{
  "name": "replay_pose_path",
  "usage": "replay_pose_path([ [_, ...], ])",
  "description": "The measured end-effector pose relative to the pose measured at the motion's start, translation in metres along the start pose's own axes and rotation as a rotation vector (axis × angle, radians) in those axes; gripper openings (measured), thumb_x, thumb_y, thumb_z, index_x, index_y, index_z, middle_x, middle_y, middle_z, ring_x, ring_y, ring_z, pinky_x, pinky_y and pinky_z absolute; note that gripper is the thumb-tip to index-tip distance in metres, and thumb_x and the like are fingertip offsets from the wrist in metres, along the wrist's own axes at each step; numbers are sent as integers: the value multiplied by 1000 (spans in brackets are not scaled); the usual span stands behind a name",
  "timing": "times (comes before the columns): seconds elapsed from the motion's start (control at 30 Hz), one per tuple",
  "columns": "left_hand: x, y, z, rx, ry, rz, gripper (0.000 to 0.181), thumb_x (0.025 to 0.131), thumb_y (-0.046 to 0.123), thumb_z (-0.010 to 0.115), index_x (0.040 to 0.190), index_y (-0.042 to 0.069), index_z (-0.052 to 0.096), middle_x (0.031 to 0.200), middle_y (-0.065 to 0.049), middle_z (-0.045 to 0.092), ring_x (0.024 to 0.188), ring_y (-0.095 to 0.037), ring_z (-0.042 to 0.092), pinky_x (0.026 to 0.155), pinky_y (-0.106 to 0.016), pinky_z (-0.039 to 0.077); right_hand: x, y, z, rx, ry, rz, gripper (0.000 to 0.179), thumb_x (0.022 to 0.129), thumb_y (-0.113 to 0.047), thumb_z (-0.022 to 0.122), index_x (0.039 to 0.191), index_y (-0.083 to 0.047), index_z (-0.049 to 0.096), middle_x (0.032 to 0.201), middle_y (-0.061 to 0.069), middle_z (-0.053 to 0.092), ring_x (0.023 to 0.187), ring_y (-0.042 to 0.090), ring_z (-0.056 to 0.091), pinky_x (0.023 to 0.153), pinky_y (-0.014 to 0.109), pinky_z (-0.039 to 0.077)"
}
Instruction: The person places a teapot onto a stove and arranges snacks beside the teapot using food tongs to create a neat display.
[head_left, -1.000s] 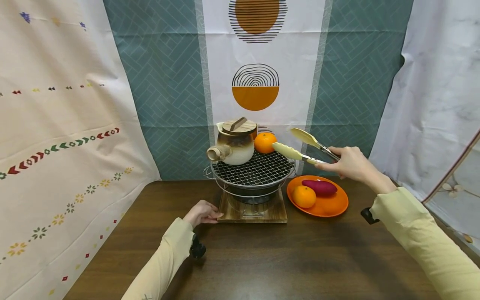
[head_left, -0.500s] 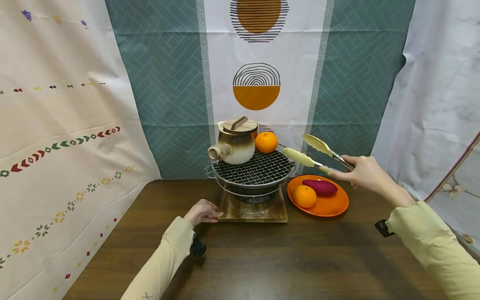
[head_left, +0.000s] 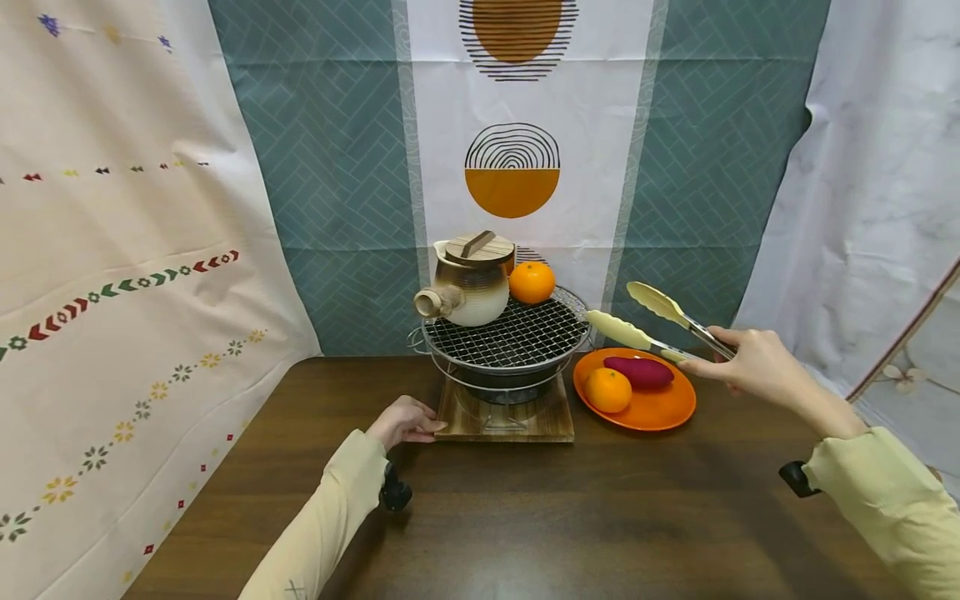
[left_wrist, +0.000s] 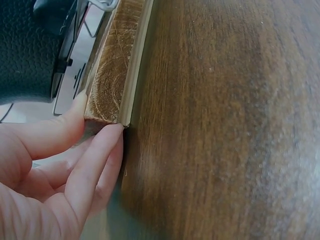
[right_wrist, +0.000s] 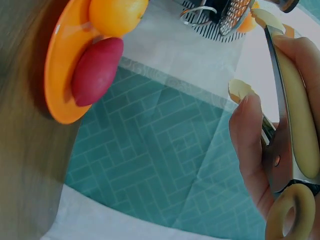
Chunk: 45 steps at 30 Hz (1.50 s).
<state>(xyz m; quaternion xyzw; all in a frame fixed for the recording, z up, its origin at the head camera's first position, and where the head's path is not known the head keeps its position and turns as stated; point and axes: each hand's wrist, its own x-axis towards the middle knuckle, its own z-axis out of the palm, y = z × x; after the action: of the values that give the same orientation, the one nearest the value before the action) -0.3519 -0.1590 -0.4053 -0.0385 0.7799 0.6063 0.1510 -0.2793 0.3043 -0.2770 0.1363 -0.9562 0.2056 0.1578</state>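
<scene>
My right hand (head_left: 765, 371) grips a pair of tongs (right_wrist: 287, 115) with cream tips and metal arms. The tips are spread, with nothing between them, in the air above the orange plate (head_left: 667, 414). On that plate lie a mandarin (head_left: 608, 391) and a purple sweet potato (head_left: 640, 372). My left hand (head_left: 406, 421) pinches the front left corner of the wooden board (left_wrist: 112, 75) under the small grill, thumb on top and fingers at its edge. A second mandarin (head_left: 532, 282) sits on the wire mesh (head_left: 517, 337), right of the teapot (head_left: 476, 296).
The side-handled teapot has a wooden lid (head_left: 480, 249) and stands at the mesh's back left. Its handle (head_left: 430, 302) juts out over the rim. Patterned cloths (head_left: 345, 167) hang close behind and on both sides of the brown table (head_left: 525, 517).
My right hand has moved right and lower with the tongs, away from the mandarin on the mesh and over the plate. My left hand stays on the board.
</scene>
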Motion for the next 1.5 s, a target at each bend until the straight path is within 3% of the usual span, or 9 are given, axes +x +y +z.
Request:
replay_pose_path([
  [0.07, 0, 0, 0, 2, 3, 2, 36, 76, -8, 67, 106, -22, 51, 93, -20, 54, 67, -19, 57, 67, -35, 53, -3, 4, -1, -2, -9, 15, 41, 77, -48, 67, 87, -11, 55, 51, -2, 48, 41, 17, 50, 44, 30, 38],
  [0.13, -1, 1, 0, 4, 3, 1, 36, 77, -8, 67, 106, -22, 50, 95, -21, 53, 67, -19, 58, 68, -35, 53, -7, 9, -3, -5, -24, 31, 49, 77, -48, 67, 102, -7, 59, 49, -2, 49, 40, 16, 49, 45, 30, 39],
  [0.2, -1, 1, 0, 12, 1, -2, 36, 77, -8, 66, 106, -21, 50, 97, -22, 53, 68, -20, 58, 68, -35, 53, -10, 12, -5, -6, -41, 44, 61, 76, -48, 68, 115, -2, 56, 47, -3, 48, 40, 16, 49, 45, 30, 39],
  [0.3, -1, 2, 0, 20, 6, -10, 35, 77, -7, 66, 106, -21, 51, 96, -22, 52, 68, -20, 58, 68, -35, 53, -14, 17, -5, -17, -49, 47, 72, 76, -47, 69, 123, 5, 51, 43, -4, 47, 40, 17, 49, 47, 31, 39],
  [0.7, 1, 1, 1, 16, 15, -15, 35, 77, -8, 66, 106, -21, 50, 93, -21, 53, 66, -19, 57, 67, -34, 54, -21, 26, -1, -25, -129, 46, 73, 77, -48, 67, 123, 5, 50, 46, -3, 48, 40, 15, 49, 43, 29, 40],
  [0.93, 0, 1, 0, 23, 14, -15, 36, 77, -8, 66, 107, -21, 51, 93, -21, 54, 66, -19, 57, 67, -35, 54, -19, 25, 4, 32, -175, 55, 75, 76, -46, 68, 122, 10, 49, 73, 7, 59, 41, 15, 52, 43, 28, 46],
  [1.13, 1, 2, 0, 26, 11, -13, 36, 78, -7, 66, 107, -21, 51, 98, -23, 52, 65, -19, 57, 67, -34, 54, -16, 23, 10, 48, -212, 31, 67, 76, -43, 70, 117, 8, 54, 69, 4, 56, 40, 16, 52, 41, 28, 46],
  [1.5, 1, 1, -1, 20, 2, -4, 35, 78, -7, 66, 106, -21, 51, 95, -21, 54, 64, -18, 57, 66, -34, 54, -15, 24, 21, 82, -270, 65, 73, 75, -46, 69, 117, 11, 53, 77, 9, 57, 41, 18, 52, 41, 29, 47],
])
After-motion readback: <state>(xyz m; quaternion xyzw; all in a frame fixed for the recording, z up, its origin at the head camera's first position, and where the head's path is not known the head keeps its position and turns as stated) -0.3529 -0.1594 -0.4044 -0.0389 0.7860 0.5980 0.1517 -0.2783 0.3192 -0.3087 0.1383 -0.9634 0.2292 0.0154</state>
